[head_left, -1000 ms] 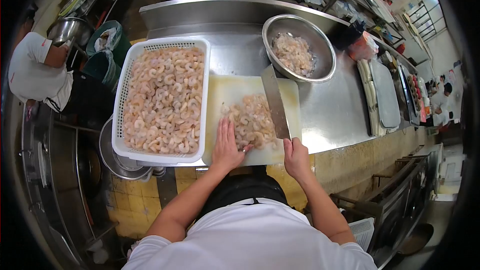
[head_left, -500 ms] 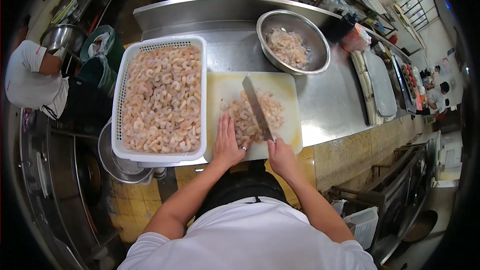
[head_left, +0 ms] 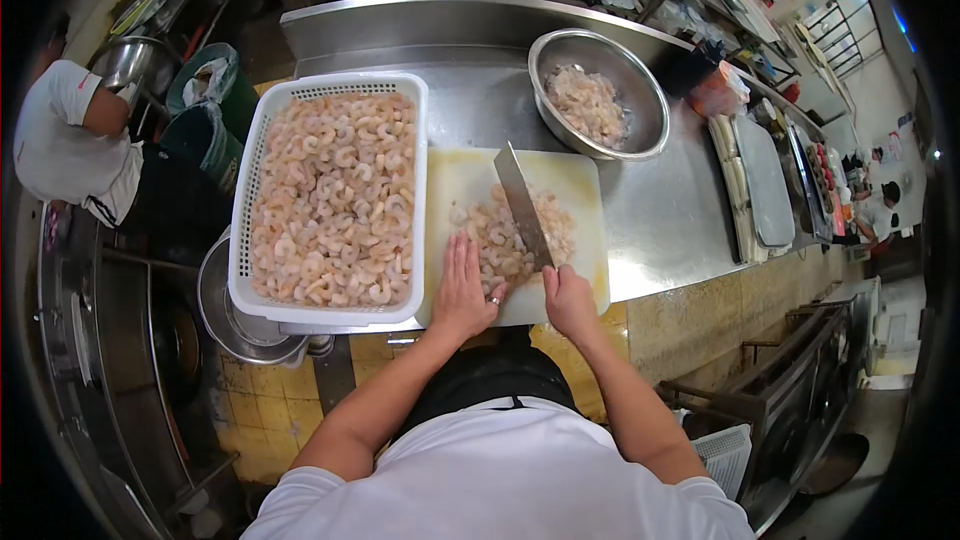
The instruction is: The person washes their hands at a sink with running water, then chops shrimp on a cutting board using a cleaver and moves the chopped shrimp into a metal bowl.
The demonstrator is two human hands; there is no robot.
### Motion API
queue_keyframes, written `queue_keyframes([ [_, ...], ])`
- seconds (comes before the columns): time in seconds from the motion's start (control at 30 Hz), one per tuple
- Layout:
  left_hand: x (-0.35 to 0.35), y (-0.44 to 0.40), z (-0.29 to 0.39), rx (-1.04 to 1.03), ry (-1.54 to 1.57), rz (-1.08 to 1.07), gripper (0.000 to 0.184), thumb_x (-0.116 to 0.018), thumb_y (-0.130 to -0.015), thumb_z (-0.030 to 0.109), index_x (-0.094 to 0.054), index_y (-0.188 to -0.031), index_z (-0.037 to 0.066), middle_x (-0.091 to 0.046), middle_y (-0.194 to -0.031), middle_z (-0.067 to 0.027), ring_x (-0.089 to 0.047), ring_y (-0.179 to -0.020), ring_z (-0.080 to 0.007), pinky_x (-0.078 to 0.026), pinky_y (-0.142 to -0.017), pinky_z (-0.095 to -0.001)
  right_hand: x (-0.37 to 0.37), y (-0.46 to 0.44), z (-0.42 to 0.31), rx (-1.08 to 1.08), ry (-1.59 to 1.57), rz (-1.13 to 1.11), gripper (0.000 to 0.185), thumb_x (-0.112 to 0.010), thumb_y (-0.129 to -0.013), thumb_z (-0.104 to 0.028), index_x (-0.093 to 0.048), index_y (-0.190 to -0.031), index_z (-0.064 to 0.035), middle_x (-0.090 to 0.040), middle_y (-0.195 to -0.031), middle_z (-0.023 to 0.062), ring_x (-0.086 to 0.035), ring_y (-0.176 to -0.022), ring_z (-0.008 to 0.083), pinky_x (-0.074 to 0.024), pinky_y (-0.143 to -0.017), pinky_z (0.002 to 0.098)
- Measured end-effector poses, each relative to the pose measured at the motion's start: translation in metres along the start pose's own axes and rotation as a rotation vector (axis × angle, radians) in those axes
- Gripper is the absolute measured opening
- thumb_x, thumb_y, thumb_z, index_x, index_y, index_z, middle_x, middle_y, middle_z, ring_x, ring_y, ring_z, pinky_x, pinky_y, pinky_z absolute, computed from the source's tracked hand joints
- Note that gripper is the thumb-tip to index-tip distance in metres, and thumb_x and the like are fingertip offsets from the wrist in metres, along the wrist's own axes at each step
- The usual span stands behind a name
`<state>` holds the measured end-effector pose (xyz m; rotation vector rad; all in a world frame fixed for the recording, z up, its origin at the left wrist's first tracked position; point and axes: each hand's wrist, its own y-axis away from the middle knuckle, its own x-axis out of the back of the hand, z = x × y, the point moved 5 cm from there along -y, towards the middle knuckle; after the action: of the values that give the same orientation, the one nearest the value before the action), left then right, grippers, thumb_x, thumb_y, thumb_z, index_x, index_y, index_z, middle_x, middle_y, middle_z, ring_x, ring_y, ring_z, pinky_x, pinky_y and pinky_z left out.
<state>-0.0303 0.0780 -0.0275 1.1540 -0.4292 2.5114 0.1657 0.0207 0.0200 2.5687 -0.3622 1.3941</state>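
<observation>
My right hand (head_left: 571, 302) is closed round the handle of a wide cleaver (head_left: 524, 206), whose blade stands in the pile of shrimp pieces (head_left: 497, 243) on a white cutting board (head_left: 589, 230). Flat against the left edge of that pile lies my left hand (head_left: 464, 290), fingers stretched out and thumb apart, with a ring on it. A white perforated basket (head_left: 420, 190) heaped with peeled shrimp (head_left: 333, 200) stands left of the board. Behind the board's right side, a steel bowl (head_left: 652, 130) holds more shrimp pieces (head_left: 588, 105).
The steel table (head_left: 670, 210) has a raised back edge. Trays (head_left: 763, 180) and a red-and-white bag (head_left: 720, 92) are at its right. A metal strainer (head_left: 240, 325) sits below the basket. One person (head_left: 75, 135) stands at far left beside green bins (head_left: 225, 90); others are far right.
The cleaver has moved left from the board's right side into the shrimp pile, my right hand with it. My left hand stays beside the pile. The view has shifted slightly.
</observation>
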Motion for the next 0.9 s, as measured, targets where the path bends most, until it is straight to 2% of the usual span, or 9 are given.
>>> queue_keyframes([
  [0.2,0.000,0.002,-0.002,-0.026,0.036,0.034,0.095,-0.074,-0.094,0.040,-0.030,-0.157,-0.015,-0.022,-0.169,-0.0338,-0.017,-0.160,-0.0484,-0.016,-0.133,-0.0514,0.054,0.000,-0.039,-0.066,-0.098,0.042,0.042,-0.055,-0.110,-0.033,-0.058,-0.089,0.0032,-0.064,-0.076,0.0330,-0.063,-0.076,0.0566,-0.0480,-0.067,0.0627],
  [0.3,-0.001,0.002,-0.002,-0.031,0.034,0.038,0.096,-0.074,-0.094,0.042,-0.029,-0.157,-0.015,-0.022,-0.170,-0.0339,-0.016,-0.160,-0.0484,-0.016,-0.133,-0.0515,0.037,0.019,-0.027,-0.065,-0.131,0.009,0.041,-0.056,-0.110,-0.032,-0.058,-0.089,0.0029,-0.064,-0.077,0.0333,-0.063,-0.078,0.0569,-0.0482,-0.068,0.0624],
  [0.4,0.000,0.001,-0.001,-0.021,0.014,0.028,0.097,-0.073,-0.094,0.044,-0.029,-0.157,-0.015,-0.022,-0.170,-0.0338,-0.016,-0.161,-0.0483,-0.016,-0.133,-0.0516,-0.002,0.013,-0.009,0.013,-0.021,-0.005,0.040,-0.057,-0.109,-0.032,-0.058,-0.089,0.0027,-0.064,-0.077,0.0336,-0.063,-0.078,0.0567,-0.0482,-0.068,0.0626],
  [0.53,-0.004,0.003,-0.003,-0.010,0.024,0.021,0.097,-0.074,-0.094,0.044,-0.029,-0.157,-0.015,-0.021,-0.170,-0.0336,-0.016,-0.161,-0.0480,-0.016,-0.133,-0.0518,0.026,-0.017,-0.036,-0.024,-0.019,-0.038,0.040,-0.058,-0.109,-0.031,-0.060,-0.089,0.0027,-0.065,-0.081,0.0357,-0.064,-0.080,0.0572,-0.0488,-0.068,0.0626],
  [0.63,-0.002,0.000,-0.002,0.001,0.051,0.011,0.098,-0.075,-0.093,0.044,-0.029,-0.157,-0.015,-0.021,-0.170,-0.0334,-0.016,-0.161,-0.0479,-0.016,-0.133,-0.0520,0.043,-0.002,-0.047,-0.070,-0.091,-0.025,0.040,-0.058,-0.108,-0.032,-0.062,-0.090,0.0028,-0.066,-0.082,0.0360,-0.064,-0.081,0.0577,-0.0496,-0.069,0.0627],
  [0.77,-0.001,0.000,-0.002,0.009,0.025,0.006,0.099,-0.076,-0.092,0.043,-0.029,-0.157,-0.014,-0.021,-0.170,-0.0329,-0.016,-0.161,-0.0475,-0.016,-0.133,-0.0511,-0.008,0.010,-0.016,0.049,-0.009,0.023,0.040,-0.058,-0.108,-0.033,-0.062,-0.092,0.0033,-0.066,-0.082,0.0351,-0.065,-0.081,0.0578,-0.0499,-0.070,0.0637],
  [0.9,-0.001,0.003,-0.003,0.004,0.047,0.011,0.099,-0.077,-0.092,0.041,-0.028,-0.157,-0.014,-0.020,-0.170,-0.0327,-0.015,-0.161,-0.0471,-0.016,-0.133,-0.0511,0.009,-0.020,-0.031,-0.050,-0.003,-0.057,0.038,-0.058,-0.107,-0.032,-0.062,-0.094,0.0037,-0.067,-0.081,0.0347,-0.065,-0.081,0.0575,-0.0498,-0.071,0.0639],
])
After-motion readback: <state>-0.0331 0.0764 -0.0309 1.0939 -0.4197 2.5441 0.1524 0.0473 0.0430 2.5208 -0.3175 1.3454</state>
